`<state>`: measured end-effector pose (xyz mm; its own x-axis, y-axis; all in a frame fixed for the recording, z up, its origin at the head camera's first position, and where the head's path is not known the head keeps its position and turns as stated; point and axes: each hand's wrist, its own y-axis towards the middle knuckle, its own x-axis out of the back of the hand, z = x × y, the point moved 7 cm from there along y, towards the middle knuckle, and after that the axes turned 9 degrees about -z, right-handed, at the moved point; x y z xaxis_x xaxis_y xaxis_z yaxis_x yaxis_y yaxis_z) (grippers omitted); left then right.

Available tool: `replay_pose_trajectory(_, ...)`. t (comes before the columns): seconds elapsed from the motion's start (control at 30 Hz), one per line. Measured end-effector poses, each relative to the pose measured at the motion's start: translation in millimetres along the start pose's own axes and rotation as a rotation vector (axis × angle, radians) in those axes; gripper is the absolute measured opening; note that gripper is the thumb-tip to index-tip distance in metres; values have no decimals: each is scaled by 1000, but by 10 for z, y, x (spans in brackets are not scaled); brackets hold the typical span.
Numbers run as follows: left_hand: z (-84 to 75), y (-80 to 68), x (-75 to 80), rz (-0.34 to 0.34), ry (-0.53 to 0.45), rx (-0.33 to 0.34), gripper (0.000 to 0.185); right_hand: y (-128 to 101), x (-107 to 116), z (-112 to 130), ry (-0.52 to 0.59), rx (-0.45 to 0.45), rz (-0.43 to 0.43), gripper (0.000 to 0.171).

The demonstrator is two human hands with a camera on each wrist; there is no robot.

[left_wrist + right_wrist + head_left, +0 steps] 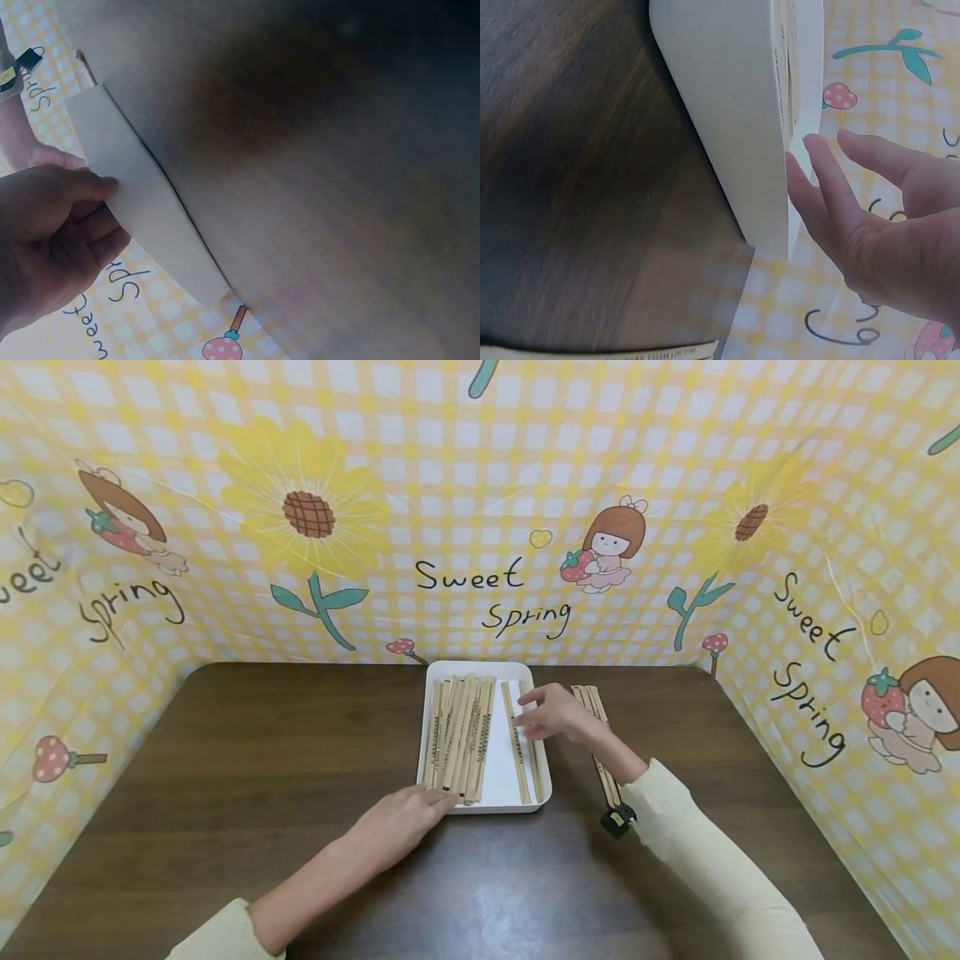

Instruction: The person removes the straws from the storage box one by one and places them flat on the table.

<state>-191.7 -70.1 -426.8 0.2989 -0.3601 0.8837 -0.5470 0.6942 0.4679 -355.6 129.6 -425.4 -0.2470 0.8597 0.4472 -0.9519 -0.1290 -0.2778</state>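
A white tray (502, 808) holds a pile of paper-wrapped chopsticks (459, 739) along its left side. Apart from the pile, one wrapped pair of chopsticks (516, 743) lies toward the right, and another leans by the right wall. My left hand (397, 822) grips the tray's near left corner; in the left wrist view its thumb presses the outer wall (142, 195). Over the tray's right rim reaches my right hand (558, 714), fingers slightly bent and spread, near the separate pair. In the right wrist view nothing sits between those fingers.
Right of the tray, more wrapped chopsticks (609, 777) lie on the dark wooden table (300, 727), partly under my right forearm. A black wrist camera (617, 820) sits at that wrist. Yellow checked cloth (450, 485) with printed flowers walls the table's back and sides.
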Motion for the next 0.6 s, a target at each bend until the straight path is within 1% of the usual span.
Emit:
replay_pose_trajectory(0.07,0,-2,-2,5,-4,3,38,16,-34,0,-28,7,-3,51)
replay_pose_trajectory(0.23,2,-2,-2,9,0,4,37,57,-103,-22,-94,-6,-23,51)
replay_pose_trajectory(0.47,-4,3,-3,-1,9,-2,36,107,-180,-17,-221,14,-56,50)
replay_pose_trajectory(0.6,-4,9,-3,-5,-1,-5,36,117,-220,-23,-227,11,-66,50)
